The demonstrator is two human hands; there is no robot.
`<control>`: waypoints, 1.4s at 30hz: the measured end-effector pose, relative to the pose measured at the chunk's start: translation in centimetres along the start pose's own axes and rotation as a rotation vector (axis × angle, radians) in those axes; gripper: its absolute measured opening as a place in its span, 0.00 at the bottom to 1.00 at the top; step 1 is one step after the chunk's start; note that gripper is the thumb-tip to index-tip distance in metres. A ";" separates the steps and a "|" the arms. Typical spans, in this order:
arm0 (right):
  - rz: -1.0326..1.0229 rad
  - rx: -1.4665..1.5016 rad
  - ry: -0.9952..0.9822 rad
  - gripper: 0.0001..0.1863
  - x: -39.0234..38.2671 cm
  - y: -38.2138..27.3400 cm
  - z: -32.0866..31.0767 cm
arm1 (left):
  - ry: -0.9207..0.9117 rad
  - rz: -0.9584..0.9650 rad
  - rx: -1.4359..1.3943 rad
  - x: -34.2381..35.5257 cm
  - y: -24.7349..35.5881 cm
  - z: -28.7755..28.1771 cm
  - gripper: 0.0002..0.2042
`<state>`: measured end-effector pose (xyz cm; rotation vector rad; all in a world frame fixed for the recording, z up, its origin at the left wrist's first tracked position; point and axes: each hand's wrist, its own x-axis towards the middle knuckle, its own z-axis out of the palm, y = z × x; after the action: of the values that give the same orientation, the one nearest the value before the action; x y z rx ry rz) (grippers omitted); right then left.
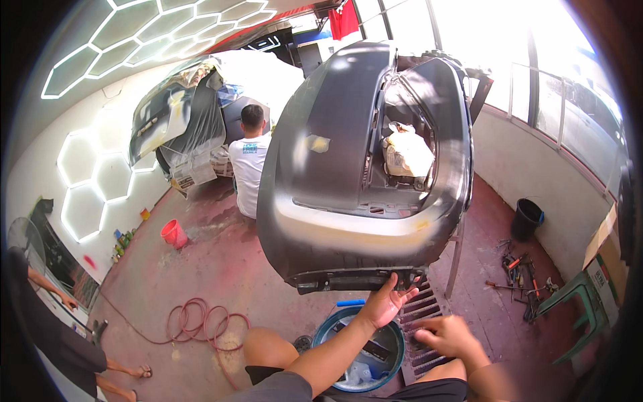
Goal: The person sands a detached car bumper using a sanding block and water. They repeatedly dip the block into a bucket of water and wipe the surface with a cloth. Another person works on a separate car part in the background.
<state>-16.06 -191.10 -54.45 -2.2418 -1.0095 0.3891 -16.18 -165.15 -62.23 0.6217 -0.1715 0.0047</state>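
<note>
A large dark grey car bumper (321, 127) stands in front of me, with pale sanded-looking patches along its lower band and a yellowish spot on its upper panel. My left hand (388, 305) grips its lower edge, thumb up against the black lower strip (335, 280). To the right and nearer, my right hand (447, 336) hangs over the floor grate with its fingers curled; what they hold, if anything, I cannot make out. Below my left forearm sits a round blue tub (402, 348) of water, with dark pieces and a pale cloth in it.
A metal floor grate (422, 308) runs beside the tub. Tools (516, 268), a black bucket (527, 220) and a green stool (579, 301) stand right. Left are a coiled red hose (201, 321), a red bucket (173, 234), a crouching person (251, 161) by a covered car and another person standing.
</note>
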 end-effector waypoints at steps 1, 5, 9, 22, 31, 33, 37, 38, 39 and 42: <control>-0.008 -0.111 -0.081 0.31 0.4 1.5 3.5 | 0.008 0.012 -0.013 0.4 -0.2 -0.4 0.20; -0.198 -0.286 -0.074 0.35 2.5 5.0 16.5 | 0.128 -0.019 0.010 -0.2 -1.3 -2.4 0.15; -0.207 -0.503 -0.146 0.36 5.2 4.4 21.9 | 0.321 -0.044 0.527 -4.1 -1.4 -4.0 0.14; -0.084 -0.469 -0.505 0.25 7.3 7.4 24.6 | 0.311 -0.824 1.978 -16.9 -4.5 -15.0 0.12; -0.193 -0.479 -0.418 0.17 6.9 6.9 23.6 | -0.015 0.728 2.445 -7.4 9.8 11.6 0.07; -0.161 -0.452 -0.396 0.21 6.7 7.1 23.6 | -0.099 0.980 2.465 -5.0 11.6 14.2 0.18; -0.116 -0.433 -0.386 0.24 6.5 7.3 23.7 | 0.072 0.874 2.686 -1.3 10.2 16.9 0.40; -0.112 -0.432 -0.390 0.24 6.5 7.1 23.7 | 0.123 0.817 2.690 -0.5 9.4 16.7 0.45; -0.107 -0.431 -0.395 0.24 6.4 6.9 23.7 | 0.174 0.760 2.692 0.2 8.7 16.4 0.49; -0.108 -0.431 -0.394 0.24 6.5 6.5 23.3 | 0.187 0.805 2.678 2.0 7.6 15.7 0.52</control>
<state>-19.71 -179.35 -76.27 -2.5283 -1.5340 0.6325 -17.07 -168.12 -44.96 3.1430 -0.1240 1.2577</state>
